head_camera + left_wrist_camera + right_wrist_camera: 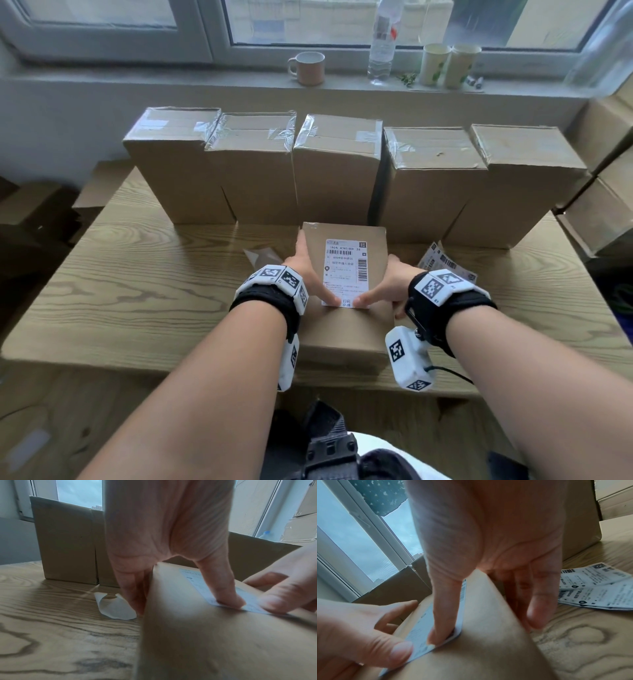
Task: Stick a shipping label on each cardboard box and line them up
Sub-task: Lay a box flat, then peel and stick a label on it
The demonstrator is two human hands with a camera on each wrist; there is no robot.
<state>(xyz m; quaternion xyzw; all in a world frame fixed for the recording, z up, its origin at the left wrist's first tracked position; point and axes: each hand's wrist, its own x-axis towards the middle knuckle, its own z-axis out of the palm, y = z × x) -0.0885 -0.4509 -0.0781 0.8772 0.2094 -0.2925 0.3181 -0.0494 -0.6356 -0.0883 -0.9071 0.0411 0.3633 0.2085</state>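
Cardboard box [346,298] lying flat at the near middle of the wooden table [137,291] in the head view, white shipping label [346,270] face up on its top panel. Left hand [308,270] clasped over the box's left edge, thumb pressed on the label's near left corner, fingers down the side. Right hand [387,284] likewise on the right edge, thumb flat on the label's near right corner. Behind, five taller sealed boxes [337,168] upright in a row along the table's far edge, tops taped. Loose labels [442,262] on the table just right of the flat box; curled backing paper [260,255] just left of it. Mug [308,68], water bottle [382,44] and two paper cups [448,65] on the windowsill beyond. From the left wrist: left hand [163,540] straddling the box [205,635] edge, thumb tip pushed onto the label [223,599], fingers touching the box's side wall; right hand [284,588] thumb beside it on the same label; backing paper [115,607] lying on the table [51,622] next to the fingers. From the right wrist: right hand [488,540] over the box [479,649] edge, thumb pinning the label [426,628] corner, fingers down the right side; left hand [359,635] thumb on the label's other corner; spare labels [597,588] fanned on the table [590,642] to the right.
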